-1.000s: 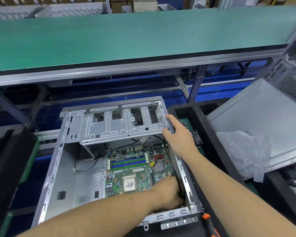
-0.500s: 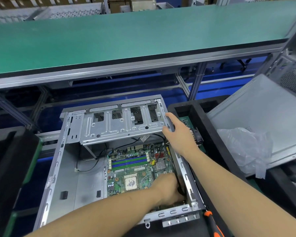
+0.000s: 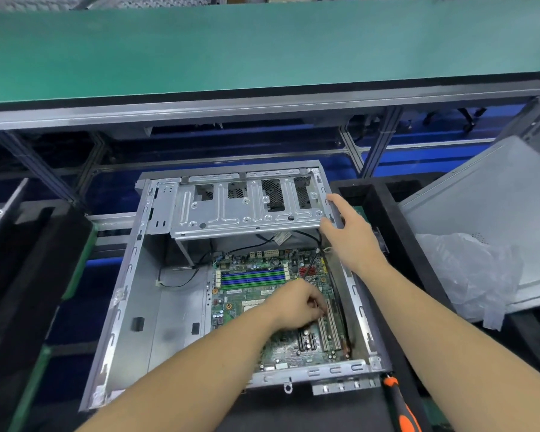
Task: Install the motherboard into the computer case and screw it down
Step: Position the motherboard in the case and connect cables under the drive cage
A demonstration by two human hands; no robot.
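From the head camera, an open computer case (image 3: pixel 156 307) of bare grey metal lies on its side in the middle of the frame. The motherboard (image 3: pixel 256 285), green with blue and green memory slots, sits inside the case on its floor, toward the right side wall.

The left hand (image 3: pixel 296 304) reaches in from the lower left of the frame and rests over the board just below the memory slots, its fingers curled inward above the long white expansion slots (whether they pinch anything cannot be told). The right hand (image 3: pixel 349 235) comes in from the lower right and lies with straight, relaxed fingers against the upper right corner of the case, touching the edge of the drive cage (image 3: pixel 240 210), which spans the top of the case.

A screwdriver (image 3: pixel 399 406) with an orange and black handle lies at the bottom right of the frame, just beside the case's near corner. A crumpled clear plastic bag (image 3: pixel 468 269) lies on a grey metal panel (image 3: pixel 487 194) at the right. A green worktop (image 3: pixel 262 48) runs across the upper part of the frame.
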